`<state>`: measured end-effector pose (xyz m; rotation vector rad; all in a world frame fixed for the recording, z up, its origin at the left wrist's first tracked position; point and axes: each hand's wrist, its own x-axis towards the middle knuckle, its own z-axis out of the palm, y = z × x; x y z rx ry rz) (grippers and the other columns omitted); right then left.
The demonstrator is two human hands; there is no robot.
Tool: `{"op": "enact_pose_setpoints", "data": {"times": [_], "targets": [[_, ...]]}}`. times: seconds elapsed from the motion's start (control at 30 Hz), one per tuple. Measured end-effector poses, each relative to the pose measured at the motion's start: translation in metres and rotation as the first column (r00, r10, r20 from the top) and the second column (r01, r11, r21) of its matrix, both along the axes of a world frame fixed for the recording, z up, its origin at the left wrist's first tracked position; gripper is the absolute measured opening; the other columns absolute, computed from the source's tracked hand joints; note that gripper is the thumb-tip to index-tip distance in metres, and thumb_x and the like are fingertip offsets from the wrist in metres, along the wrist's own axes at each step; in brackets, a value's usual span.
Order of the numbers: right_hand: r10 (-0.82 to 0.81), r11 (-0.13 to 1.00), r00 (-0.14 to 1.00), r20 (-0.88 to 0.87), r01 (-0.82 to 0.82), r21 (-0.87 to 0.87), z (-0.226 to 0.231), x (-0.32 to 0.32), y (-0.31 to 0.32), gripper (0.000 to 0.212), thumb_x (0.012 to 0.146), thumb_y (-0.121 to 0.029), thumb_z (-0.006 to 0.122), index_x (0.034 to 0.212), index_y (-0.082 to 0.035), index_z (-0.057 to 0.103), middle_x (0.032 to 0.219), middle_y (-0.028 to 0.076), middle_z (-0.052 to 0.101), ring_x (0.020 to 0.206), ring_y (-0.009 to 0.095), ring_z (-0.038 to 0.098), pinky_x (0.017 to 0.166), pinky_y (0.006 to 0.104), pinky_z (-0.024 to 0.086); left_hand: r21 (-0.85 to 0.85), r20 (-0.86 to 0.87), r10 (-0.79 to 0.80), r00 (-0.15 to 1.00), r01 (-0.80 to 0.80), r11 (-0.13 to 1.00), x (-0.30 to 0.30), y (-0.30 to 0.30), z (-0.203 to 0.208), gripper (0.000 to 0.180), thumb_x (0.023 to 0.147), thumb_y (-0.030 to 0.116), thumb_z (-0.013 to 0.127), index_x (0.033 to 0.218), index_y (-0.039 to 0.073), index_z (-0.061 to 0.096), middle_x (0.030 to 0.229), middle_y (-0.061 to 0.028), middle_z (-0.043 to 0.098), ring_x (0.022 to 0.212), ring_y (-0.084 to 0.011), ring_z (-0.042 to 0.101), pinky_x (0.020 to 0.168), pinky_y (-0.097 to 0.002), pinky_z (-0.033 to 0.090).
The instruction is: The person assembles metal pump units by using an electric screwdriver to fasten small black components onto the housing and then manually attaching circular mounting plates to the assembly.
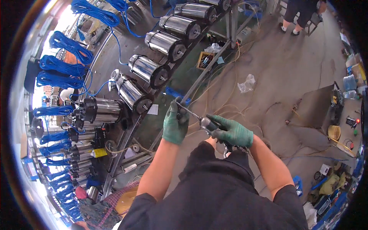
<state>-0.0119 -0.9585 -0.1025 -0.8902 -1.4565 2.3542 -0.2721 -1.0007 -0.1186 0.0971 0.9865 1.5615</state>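
Note:
My right hand [235,133], in a green glove, is wrapped round a dark pneumatic screwdriver [209,124] in front of my body. Its long thin bit [189,112] points up and to the left. At the bit's far end is my left hand [176,124], also gloved in green, with thumb and fingers drawn together by the tip. Whatever small thing those fingers may pinch is too small to make out. To the left of my hands, shiny steel cylindrical motors [132,92] lie in a row on a workbench, the closest a short way off.
Blue cable coils [63,65] hang and lie along the bench's left side. Pale hoses [207,96] trail over the floor. A clear plastic bag [246,83] lies ahead. One person [297,17] stands far right; another [103,209] is at lower left. A dark panel [312,107] stands at right.

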Motion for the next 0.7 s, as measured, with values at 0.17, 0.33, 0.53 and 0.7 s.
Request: {"op": "enact_pose_setpoints", "data": {"times": [0.17, 0.33, 0.53, 0.7], "targets": [[-0.018, 0.997, 0.998, 0.068, 0.013, 0.075, -0.024, -0.051, 0.034, 0.074, 0.093, -0.027, 0.067, 0.16, -0.015, 0.039, 0.116, 0.004, 0.068, 0.09, 0.011, 0.061, 0.082, 0.0281, 0.053, -0.219, -0.228, -0.145, 0.963, 0.095, 0.971, -0.038, 0.04, -0.016, 0.031, 0.101, 0.03, 0.07, 0.121, 0.007, 0.067, 0.09, -0.0016, 0.067, 0.065, -0.0076, 0.053, 0.053, -0.0216, 0.041], [-0.027, 0.99, 0.999, 0.042, 0.021, 0.139, -0.054, -0.105, 0.066, 0.073, 0.094, -0.03, 0.068, 0.16, -0.022, 0.039, 0.114, 0.004, 0.069, 0.099, 0.013, 0.061, 0.093, 0.0293, 0.05, -0.402, -0.42, -0.371, 0.828, 0.197, 0.894, -0.104, 0.08, -0.029, 0.021, 0.099, 0.029, 0.073, 0.109, 0.011, 0.07, 0.079, 0.0024, 0.063, 0.064, -0.0072, 0.058, 0.057, -0.0211, 0.05], [-0.019, 0.99, 0.996, 0.085, 0.006, 0.144, -0.096, -0.14, 0.086, 0.077, 0.093, -0.042, 0.068, 0.161, -0.023, 0.037, 0.114, 0.006, 0.07, 0.08, 0.014, 0.063, 0.069, 0.0308, 0.055, -0.56, -0.467, -0.456, 0.758, 0.146, 0.815, -0.132, 0.113, -0.04, 0.018, 0.099, 0.029, 0.073, 0.107, 0.013, 0.07, 0.076, 0.0038, 0.062, 0.059, -0.0066, 0.055, 0.046, -0.0223, 0.038], [-0.048, 0.987, 0.996, 0.071, 0.036, 0.158, -0.109, -0.157, 0.091, 0.078, 0.093, -0.044, 0.069, 0.161, -0.023, 0.038, 0.113, 0.005, 0.07, 0.076, 0.012, 0.062, 0.062, 0.0289, 0.054, -0.617, -0.45, -0.525, 0.723, 0.173, 0.767, -0.153, 0.118, -0.047, 0.026, 0.097, 0.038, 0.074, 0.107, 0.015, 0.07, 0.076, 0.0042, 0.062, 0.055, -0.0059, 0.049, 0.046, -0.0236, 0.036]]}}
